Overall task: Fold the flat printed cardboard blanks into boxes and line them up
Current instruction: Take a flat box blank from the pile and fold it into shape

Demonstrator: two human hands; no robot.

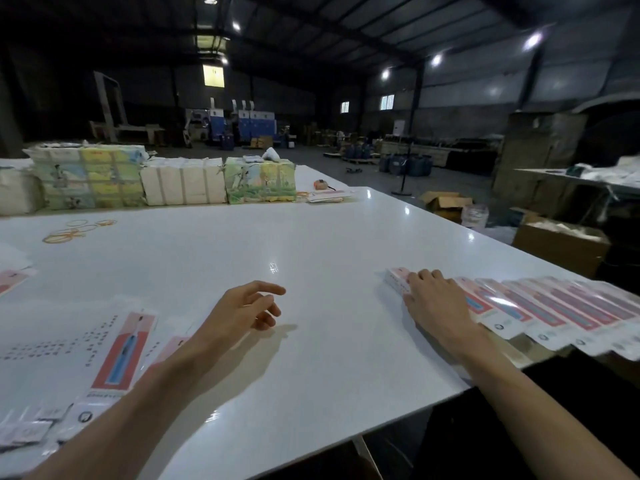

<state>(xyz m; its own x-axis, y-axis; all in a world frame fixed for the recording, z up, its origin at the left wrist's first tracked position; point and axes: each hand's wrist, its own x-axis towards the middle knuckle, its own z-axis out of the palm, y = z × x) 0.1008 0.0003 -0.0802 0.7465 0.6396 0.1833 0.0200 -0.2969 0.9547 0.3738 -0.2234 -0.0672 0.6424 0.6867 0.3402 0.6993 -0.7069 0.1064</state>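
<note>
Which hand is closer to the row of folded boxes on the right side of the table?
The right hand. It lies flat on the nearest end of the row of folded boxes, touching it. The left hand hovers open over the bare table, well apart from the row.

A large table [311,237] fills the middle of the frame. Along its far edge, in the upper left, bundled stacks [156,180] stand side by side in a row, with rubber bands [78,230] lying on the table just in front of them. At the lower left, flat blanks [114,351] lie spread on the table beneath the left forearm. The left hand [247,310] hovers over bare table near the centre. At the right edge, a row of folded boxes [554,306] lies side by side, and the right hand [434,299] rests on the row's leftmost end. Beyond the table's right edge, open cartons [554,237] sit on the floor
</note>
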